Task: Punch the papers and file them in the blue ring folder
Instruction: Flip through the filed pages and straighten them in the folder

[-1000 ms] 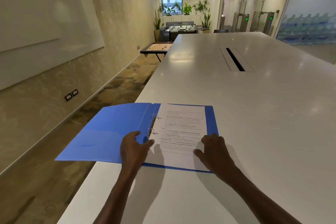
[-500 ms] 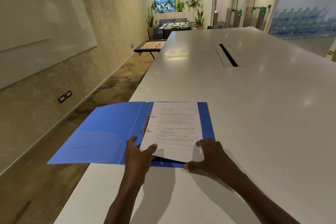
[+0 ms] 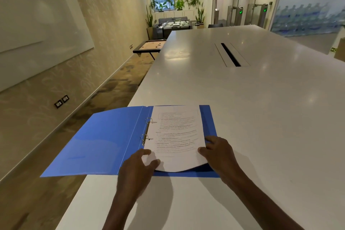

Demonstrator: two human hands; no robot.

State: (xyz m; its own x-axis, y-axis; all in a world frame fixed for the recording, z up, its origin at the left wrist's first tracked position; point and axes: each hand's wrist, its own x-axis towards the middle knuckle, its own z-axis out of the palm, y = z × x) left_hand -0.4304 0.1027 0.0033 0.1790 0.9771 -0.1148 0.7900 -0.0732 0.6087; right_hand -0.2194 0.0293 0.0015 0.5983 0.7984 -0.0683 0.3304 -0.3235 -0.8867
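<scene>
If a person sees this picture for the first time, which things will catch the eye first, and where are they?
The open blue ring folder at the near left edge of the white table, its front cover hanging out past the edge. On its right half lies the stack of papers, near edge curled up, with the left hand and right hand pinching the near corners.

The worktop (image 3: 242, 117) is a smooth, glossy white surface that mirrors the ceiling lights. The blue ring folder (image 3: 97, 142) looks like smooth plastic with a soft sheen. Its rings (image 3: 148, 120) are shiny metal. The papers (image 3: 177, 136) are matt white sheets of printed paper. The floor (image 3: 46, 164) appears to be patterned carpet, though blur makes that uncertain. The whiteboard (image 3: 37, 24) is glossy.
</scene>
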